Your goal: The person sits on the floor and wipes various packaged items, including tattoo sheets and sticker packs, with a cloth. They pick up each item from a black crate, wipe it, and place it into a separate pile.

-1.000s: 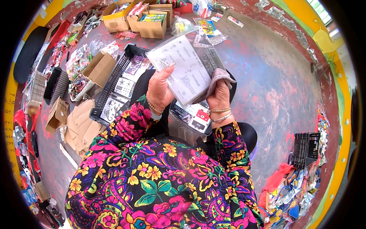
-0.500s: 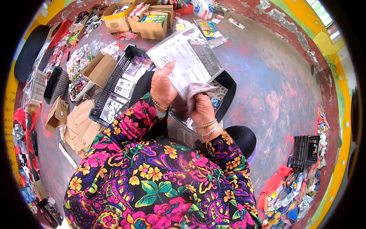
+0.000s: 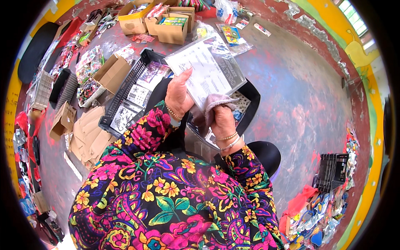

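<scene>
Two hands met over the black crate [image 3: 125,89]: my left hand [image 3: 178,95] pinched the clear-sleeved printed sheet [image 3: 207,68] by its lower edge, while my right hand [image 3: 223,121], closed around a grey cloth [image 3: 216,102], had slid down from the sheet's right side to its bottom corner. Cardboard boxes [image 3: 171,27] and flattened cartons [image 3: 89,133] crowded the floor beyond.

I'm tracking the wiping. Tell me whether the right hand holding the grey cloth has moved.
Yes. The right hand with the grey cloth dropped toward the black crate's near edge, below the clear-sleeved white sheet.
</scene>
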The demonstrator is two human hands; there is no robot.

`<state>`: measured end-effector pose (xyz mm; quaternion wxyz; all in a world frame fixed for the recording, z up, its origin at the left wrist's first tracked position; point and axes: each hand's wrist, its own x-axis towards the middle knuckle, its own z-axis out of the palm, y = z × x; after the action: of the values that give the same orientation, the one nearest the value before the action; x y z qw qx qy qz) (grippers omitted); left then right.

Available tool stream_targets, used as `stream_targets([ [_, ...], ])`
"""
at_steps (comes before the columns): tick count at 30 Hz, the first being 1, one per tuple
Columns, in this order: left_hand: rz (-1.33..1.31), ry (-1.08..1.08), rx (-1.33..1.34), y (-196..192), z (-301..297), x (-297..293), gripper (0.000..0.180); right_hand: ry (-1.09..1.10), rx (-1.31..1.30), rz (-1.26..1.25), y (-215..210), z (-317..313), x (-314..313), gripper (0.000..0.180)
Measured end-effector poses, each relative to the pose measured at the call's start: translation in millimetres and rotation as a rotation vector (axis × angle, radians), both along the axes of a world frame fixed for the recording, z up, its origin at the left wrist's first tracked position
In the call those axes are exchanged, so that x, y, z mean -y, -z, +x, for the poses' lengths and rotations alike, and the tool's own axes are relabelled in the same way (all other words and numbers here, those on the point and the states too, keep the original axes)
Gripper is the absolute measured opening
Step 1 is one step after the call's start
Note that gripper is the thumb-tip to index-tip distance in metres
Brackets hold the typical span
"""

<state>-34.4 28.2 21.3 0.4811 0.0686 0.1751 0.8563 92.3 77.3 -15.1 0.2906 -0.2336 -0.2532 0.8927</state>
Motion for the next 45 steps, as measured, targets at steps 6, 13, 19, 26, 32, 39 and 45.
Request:
stream_targets([
  [6, -0.029, 0.044, -0.084, -2.3, -7.9, 6.7, 0.036, -0.139, -0.107, -0.003, -11.3, 4.5, 2.1, 0.016],
  [13, 0.000, 0.004, -0.071, 2.6, -13.2, 7.6, 0.035, -0.206, -0.098, 0.016, -27.2, 12.1, 3.9, 0.020],
  [19, -0.036, -0.097, -0.134, 3.1, -31.4, 16.7, 0.036, -0.025, -0.002, 0.281, 1.7, 22.1, -24.7, 0.025],
  [26, 0.012, 0.092, -0.170, 4.3, -12.0, 13.8, 0.035, 0.326, 0.538, 1.935, -9.7, 20.4, -28.5, 0.012],
  [32, -0.187, 0.292, -0.195, 0.5, 40.9, 18.0, 0.038, -0.216, 0.674, 1.745, -15.6, 6.3, -10.4, 0.044],
  [39, -0.339, -0.050, -1.782, 2.6, 34.3, 31.7, 0.037, -0.049, 0.559, 1.374, 6.9, 14.0, -32.0, 0.045],
  [45, -0.238, 0.427, -0.199, -0.3, 38.1, 29.0, 0.034, 0.421, 0.386, 1.526, -29.0, 15.1, -46.3, 0.041],
])
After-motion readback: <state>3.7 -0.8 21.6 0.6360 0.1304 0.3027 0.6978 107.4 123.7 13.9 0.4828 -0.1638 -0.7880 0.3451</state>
